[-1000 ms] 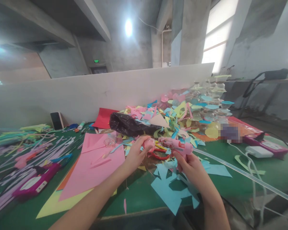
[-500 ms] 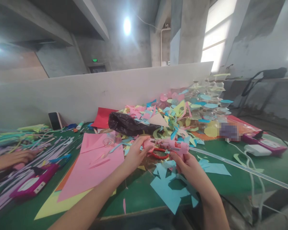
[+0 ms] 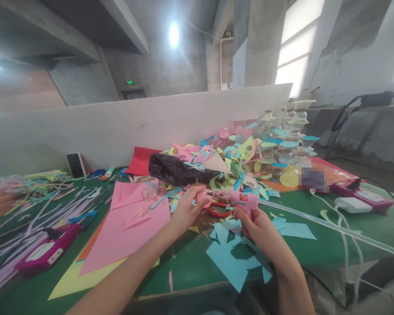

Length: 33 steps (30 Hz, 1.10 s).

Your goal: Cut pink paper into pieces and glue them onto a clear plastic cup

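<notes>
My right hand (image 3: 252, 221) is closed round the handle of a pink glue gun (image 3: 234, 199), whose nozzle points left. A long translucent glue stick (image 3: 315, 219) runs out of its back end to the right. Between the fingers of my left hand (image 3: 188, 209) is a small pink rounded piece (image 3: 205, 199), held against or very near the nozzle; contact cannot be made out. Red-handled scissors (image 3: 218, 212) lie just below the gun. Cut blue paper (image 3: 228, 260) lies under my right hand, and pink paper sheets (image 3: 131, 232) lie left of my left hand.
A heap of coloured paper scraps (image 3: 243, 153) and a black plastic bag (image 3: 174, 169) lie behind my hands. Stacked clear cup-like pieces (image 3: 292, 127) stand at the back right. Purple power strips (image 3: 49, 249) sit either side. Another person's hand (image 3: 0, 201) is at far left.
The other person's hand at the left has moved back and leftward, lifting off the strips, and is blurred. My hands, the glue gun and the pink piece stay almost still.
</notes>
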Available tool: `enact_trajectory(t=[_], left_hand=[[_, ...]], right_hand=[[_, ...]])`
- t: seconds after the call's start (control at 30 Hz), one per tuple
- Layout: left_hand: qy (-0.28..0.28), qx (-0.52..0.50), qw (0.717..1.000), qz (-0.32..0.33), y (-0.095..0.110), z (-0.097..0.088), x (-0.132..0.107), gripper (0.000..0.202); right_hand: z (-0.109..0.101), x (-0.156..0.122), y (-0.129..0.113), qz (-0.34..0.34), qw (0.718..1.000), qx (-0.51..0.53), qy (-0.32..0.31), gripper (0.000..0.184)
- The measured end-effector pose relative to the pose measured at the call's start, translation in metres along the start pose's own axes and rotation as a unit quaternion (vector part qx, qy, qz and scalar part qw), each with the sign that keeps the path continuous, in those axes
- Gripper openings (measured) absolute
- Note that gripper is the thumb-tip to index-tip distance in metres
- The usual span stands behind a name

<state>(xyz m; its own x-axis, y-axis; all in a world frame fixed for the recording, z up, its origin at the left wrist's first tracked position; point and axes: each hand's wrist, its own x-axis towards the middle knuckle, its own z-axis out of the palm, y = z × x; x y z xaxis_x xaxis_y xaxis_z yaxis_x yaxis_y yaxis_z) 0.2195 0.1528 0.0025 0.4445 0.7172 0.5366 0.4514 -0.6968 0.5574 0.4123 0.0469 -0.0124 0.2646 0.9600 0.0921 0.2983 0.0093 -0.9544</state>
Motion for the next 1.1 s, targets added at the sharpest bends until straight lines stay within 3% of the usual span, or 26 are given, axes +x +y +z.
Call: enact_trajectory(t=[0.2,0.37,0.6,0.77,0.97,1.1], left_hand=[[0.008,-0.006,1.0,-0.011,0.0,-0.002,0.001,0.037],[0.002,-0.011,1.0,-0.019,-0.002,-0.002,0.001,0.037],[-0.006,-0.016,1.0,-0.021,0.001,-0.003,0.002,0.035],[-0.017,-0.022,0.999,-0.025,0.002,-0.008,0.002,0.036],[-0.067,-0.053,0.994,-0.072,-0.004,-0.025,-0.01,0.033],[-0.093,-0.018,0.99,-0.101,-0.013,-0.037,-0.025,0.029]], right_hand=[[-0.001,-0.001,0.001,-0.012,1.0,0.016,0.018,0.045],[-0.003,0.001,0.0,-0.041,0.993,0.029,0.104,0.046],[-0.027,0.001,0.018,-0.076,0.957,-0.177,0.218,0.035],[-0.052,0.0,0.038,-0.062,0.92,-0.284,0.262,0.036],[-0.063,0.022,0.07,-0.061,0.793,-0.542,0.272,0.037],[-0.062,0.028,0.08,-0.06,0.761,-0.598,0.244,0.034]])
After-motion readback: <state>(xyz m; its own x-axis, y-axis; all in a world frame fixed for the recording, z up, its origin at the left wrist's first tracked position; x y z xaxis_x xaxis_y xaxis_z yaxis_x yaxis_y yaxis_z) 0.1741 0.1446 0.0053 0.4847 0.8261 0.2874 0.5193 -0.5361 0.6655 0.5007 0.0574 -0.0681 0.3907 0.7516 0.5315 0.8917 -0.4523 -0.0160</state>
